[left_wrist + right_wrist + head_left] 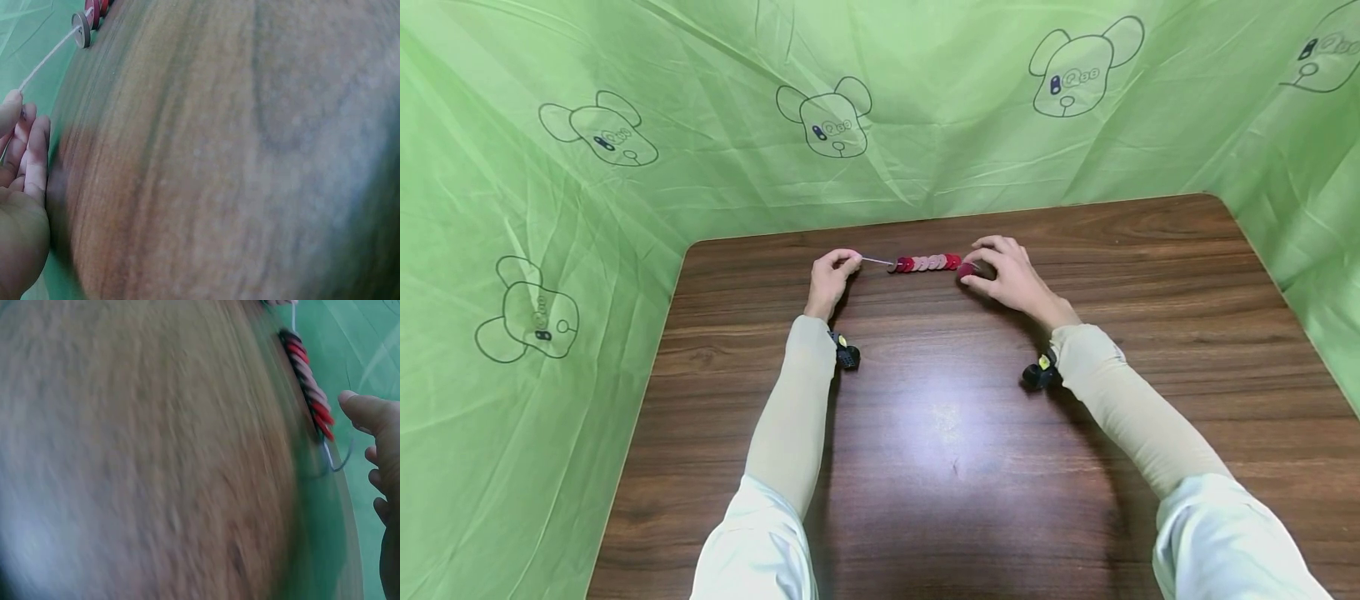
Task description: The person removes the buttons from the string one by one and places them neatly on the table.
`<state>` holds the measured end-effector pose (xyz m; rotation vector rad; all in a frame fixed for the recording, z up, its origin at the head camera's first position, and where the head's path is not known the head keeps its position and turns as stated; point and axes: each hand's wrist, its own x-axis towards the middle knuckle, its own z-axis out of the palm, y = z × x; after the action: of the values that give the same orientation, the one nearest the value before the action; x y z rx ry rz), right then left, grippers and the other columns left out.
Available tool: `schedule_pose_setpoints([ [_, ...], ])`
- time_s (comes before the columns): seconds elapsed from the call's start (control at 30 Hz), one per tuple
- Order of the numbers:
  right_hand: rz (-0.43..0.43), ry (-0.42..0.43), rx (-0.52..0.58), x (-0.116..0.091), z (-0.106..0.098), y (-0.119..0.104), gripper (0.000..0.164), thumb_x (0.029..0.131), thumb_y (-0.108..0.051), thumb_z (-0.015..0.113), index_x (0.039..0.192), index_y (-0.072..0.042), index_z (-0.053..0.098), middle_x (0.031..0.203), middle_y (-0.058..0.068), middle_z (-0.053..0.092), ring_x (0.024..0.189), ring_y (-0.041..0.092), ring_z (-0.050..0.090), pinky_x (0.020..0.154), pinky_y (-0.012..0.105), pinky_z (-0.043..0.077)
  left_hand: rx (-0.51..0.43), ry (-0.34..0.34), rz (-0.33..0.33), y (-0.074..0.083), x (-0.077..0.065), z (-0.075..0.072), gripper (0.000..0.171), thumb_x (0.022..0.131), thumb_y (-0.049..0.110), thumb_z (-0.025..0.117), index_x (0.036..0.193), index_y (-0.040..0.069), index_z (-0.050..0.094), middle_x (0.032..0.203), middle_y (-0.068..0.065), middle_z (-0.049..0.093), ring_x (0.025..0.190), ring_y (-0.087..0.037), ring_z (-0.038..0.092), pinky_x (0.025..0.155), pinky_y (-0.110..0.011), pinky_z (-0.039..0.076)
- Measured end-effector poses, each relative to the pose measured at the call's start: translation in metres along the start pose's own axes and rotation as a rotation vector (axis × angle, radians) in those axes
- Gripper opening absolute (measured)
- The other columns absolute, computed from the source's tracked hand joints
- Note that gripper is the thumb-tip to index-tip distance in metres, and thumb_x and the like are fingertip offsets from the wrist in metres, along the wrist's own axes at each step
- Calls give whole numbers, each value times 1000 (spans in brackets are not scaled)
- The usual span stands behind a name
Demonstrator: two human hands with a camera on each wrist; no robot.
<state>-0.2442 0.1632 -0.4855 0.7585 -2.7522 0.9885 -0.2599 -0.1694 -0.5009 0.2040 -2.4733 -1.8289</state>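
Note:
Several buttons [929,263] in dark red, pink and bright red overlap in a row on a pale string [877,261] near the table's far edge. My left hand [831,281] pinches the string's left end between thumb and fingers. From there it runs taut to a greyish button [81,29] with small holes. Around the row's right end, my right hand [1009,273] is spread, thumb and fingers apart. A dark red button [966,270] shows by its thumb in the head view. The right wrist view shows a loose string end [335,467] curling past the last red button.
The brown wood-grain table [925,467] reaches back to a green cloth [925,167] with printed bear heads, which also hangs at both sides. Black wrist cameras [847,357] are strapped to both forearms.

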Motion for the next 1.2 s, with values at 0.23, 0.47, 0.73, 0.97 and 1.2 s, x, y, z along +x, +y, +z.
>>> schedule_pose_setpoints([
  [0.23,-40,-33,3,4,12,-16,32,81,-36,76,107,-18,70,132,9,52,125,31,39,100,49,30,1,2,-3,-1,2,0,17,90,22,69,97,6,71,86,-7,69,81,-14,61,70,-19,47],
  [0.47,-97,-64,-9,6,22,-29,32,81,-37,75,106,-18,70,127,7,53,123,30,40,100,48,30,-2,-6,-7,-2,3,0,17,89,23,69,96,8,71,84,-1,68,83,-15,61,71,-20,48],
  [0.73,-154,-85,-16,6,32,-41,32,81,-36,76,107,-20,69,131,11,53,123,31,41,101,49,31,-4,-8,-20,-2,3,-1,17,89,24,69,97,9,72,85,-2,68,85,-17,61,72,-20,47],
  [0.97,-227,-111,-48,5,37,-49,32,82,-37,74,108,-19,68,130,12,53,125,31,41,102,49,32,2,-6,-15,-1,3,0,17,89,23,69,97,8,71,86,-2,69,83,-14,61,73,-20,48],
  [1.2,-272,-138,-57,1,42,-59,33,83,-39,73,109,-19,68,128,9,53,125,28,41,104,47,31,6,-9,-16,-2,2,0,18,90,23,68,97,7,71,91,-8,70,83,-14,62,73,-20,49],
])
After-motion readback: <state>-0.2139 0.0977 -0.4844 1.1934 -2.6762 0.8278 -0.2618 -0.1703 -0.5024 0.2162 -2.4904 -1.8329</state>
